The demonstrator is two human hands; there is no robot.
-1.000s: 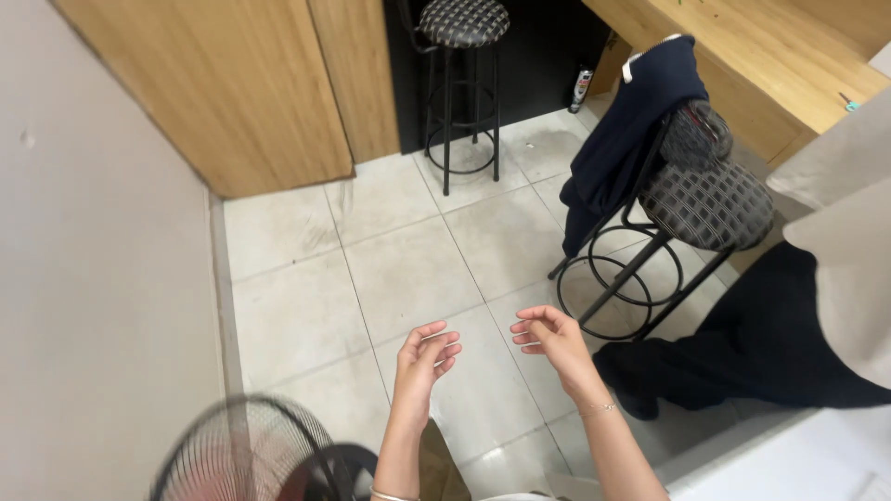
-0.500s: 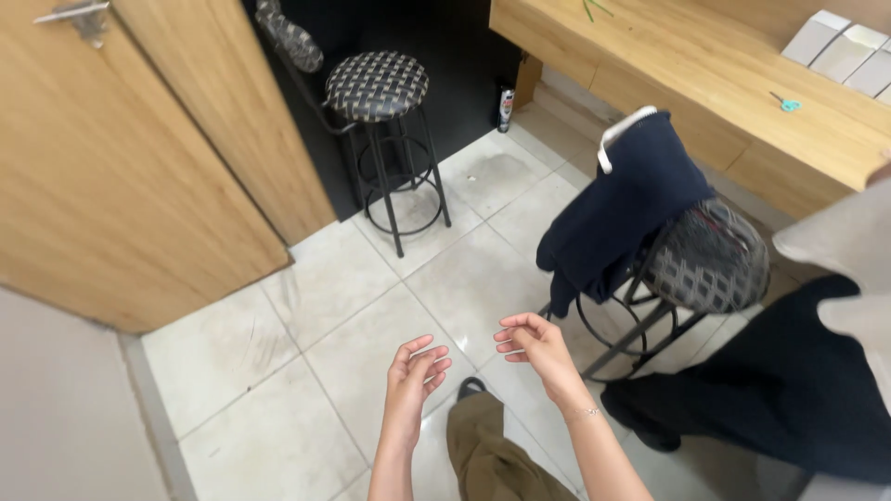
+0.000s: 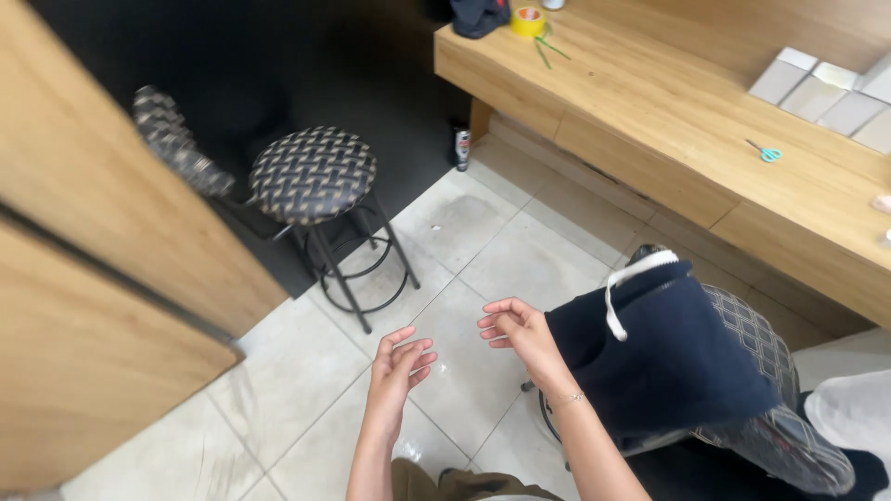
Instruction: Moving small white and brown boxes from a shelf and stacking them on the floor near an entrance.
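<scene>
My left hand (image 3: 397, 369) and my right hand (image 3: 516, 327) are raised side by side over the tiled floor (image 3: 506, 250), fingers loosely curled and apart, palms turned toward each other. Neither holds anything. Just right of my right hand, a dark blue garment with a white drawstring (image 3: 670, 351) is draped over a stool with a diamond-patterned seat (image 3: 756, 343). Ahead of my left hand stands a round black-legged stool with a woven seat (image 3: 313, 173).
A long wooden counter (image 3: 668, 121) runs along the right, bearing small scissors (image 3: 766, 152), a yellow tape roll (image 3: 528, 20) and pale tiles (image 3: 826, 88). A wooden door panel (image 3: 102, 278) fills the left. A small can (image 3: 461, 148) stands by the counter base. Another person's clothing (image 3: 849, 417) shows at lower right.
The view has swung up and to the right, bringing the counter and the woven stool closer. My hands stay raised and empty, a little further apart.
</scene>
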